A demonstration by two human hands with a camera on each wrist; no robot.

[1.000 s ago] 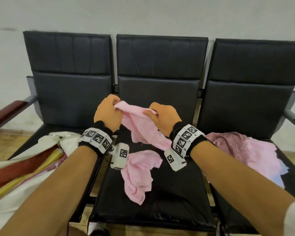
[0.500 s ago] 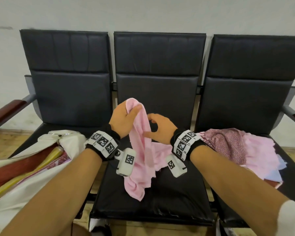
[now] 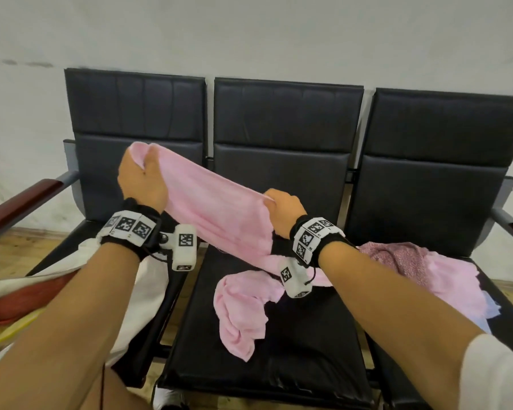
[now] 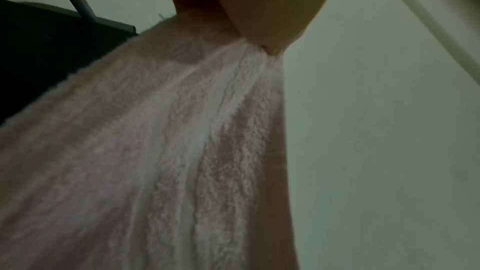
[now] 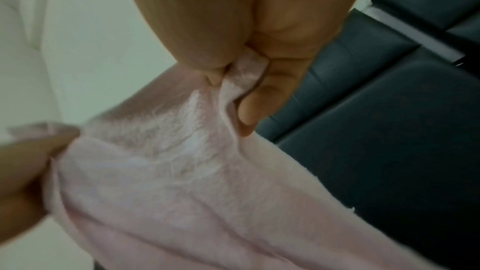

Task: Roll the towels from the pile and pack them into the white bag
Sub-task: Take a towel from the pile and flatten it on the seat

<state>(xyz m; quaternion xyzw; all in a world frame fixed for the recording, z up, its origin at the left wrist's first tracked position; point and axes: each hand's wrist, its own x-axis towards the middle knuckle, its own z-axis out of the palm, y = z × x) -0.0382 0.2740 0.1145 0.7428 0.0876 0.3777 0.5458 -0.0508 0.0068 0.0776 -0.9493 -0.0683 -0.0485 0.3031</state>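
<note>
both hands hold one pink towel [image 3: 216, 208] stretched between them above the middle seat [image 3: 279, 335] of a row of black chairs. left hand [image 3: 141, 180], in the left centre of the head frame, is raised higher and clenched on one end of the cloth, which bunches over its knuckles. right hand [image 3: 285, 210], near the centre of the frame, sits lower and pinches the other end; in the right wrist view the thumb and fingers [image 5: 259, 108] are seen nipping a fold of the towel's edge [image 5: 182, 171]. in the left wrist view the towel [image 4: 155, 151] runs down from the grip in long taut ridges.

the cloth slopes from upper left down to the right hand, and its loose remainder drops past the right wrist onto the middle seat, ending in a crumpled heap in the lower centre of the frame.

the pile of towels [image 3: 421, 270], pink and a speckled mauve, lies on the right-hand seat, just beyond the right forearm. the white bag [image 3: 142, 291] sits at the lower left on the left-hand seat, with red and yellow cloth [image 3: 18, 306] showing at its mouth. both wrists wear black bands with square-patterned markers.
</note>
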